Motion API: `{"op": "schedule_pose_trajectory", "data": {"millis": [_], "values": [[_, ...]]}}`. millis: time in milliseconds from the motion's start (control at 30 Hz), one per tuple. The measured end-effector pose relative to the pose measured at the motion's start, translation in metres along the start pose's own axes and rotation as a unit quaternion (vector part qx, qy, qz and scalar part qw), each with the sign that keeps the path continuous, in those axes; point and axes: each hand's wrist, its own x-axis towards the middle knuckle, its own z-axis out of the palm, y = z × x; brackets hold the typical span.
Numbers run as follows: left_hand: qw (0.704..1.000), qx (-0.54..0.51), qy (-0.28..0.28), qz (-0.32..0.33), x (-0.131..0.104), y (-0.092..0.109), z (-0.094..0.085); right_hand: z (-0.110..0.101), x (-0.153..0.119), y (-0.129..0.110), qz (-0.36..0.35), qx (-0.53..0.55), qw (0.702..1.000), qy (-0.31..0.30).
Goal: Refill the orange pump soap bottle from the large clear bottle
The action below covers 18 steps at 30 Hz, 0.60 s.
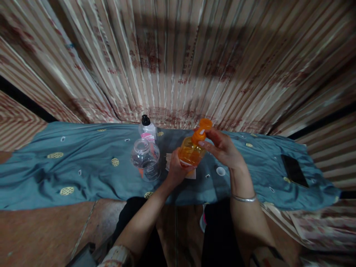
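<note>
An orange see-through bottle [191, 151] is held tilted above the cloth, with amber liquid in its lower part. My left hand [178, 168] is wrapped around the lower body of the bottle. At the neck, my right hand [221, 147] grips the orange cap [199, 135] between thumb and fingers. The cap's round lid [205, 124] stands flipped up. To the left sits a clear plastic jar [145, 163] with a wide uncovered mouth. Right of the bottle a small white round cap [220, 171] lies on the cloth. A pale paper-like piece [191, 175] is partly hidden under my left hand.
Behind the jar stands a clear bottle with a black top [145, 120] and a pink label. A black phone-like slab [294, 170] lies at the right. Everything rests on a blue-green cloth [91, 163] with yellow pineapple prints. A striped curtain [167, 66] hangs along the back.
</note>
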Motion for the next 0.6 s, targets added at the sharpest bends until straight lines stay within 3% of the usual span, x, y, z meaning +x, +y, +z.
{"op": "schedule_pose_trajectory", "data": {"millis": [167, 233, 433, 600], "values": [[1.000, 0.000, 0.003, -0.005, -0.001, 0.001, -0.001, 0.011, -0.003, 0.004, -0.002, -0.020, 0.996, 0.088], [1.000, -0.002, 0.000, -0.005, -0.002, 0.001, 0.000, 0.012, -0.005, 0.002, -0.005, -0.011, 0.996, 0.087], [1.000, -0.007, -0.001, -0.010, -0.002, 0.000, 0.002, 0.007, -0.006, -0.002, -0.024, 0.036, 0.999, 0.005], [1.000, -0.009, -0.008, -0.014, -0.002, 0.001, 0.002, 0.014, -0.004, 0.000, -0.023, -0.006, 0.997, 0.080]]}}
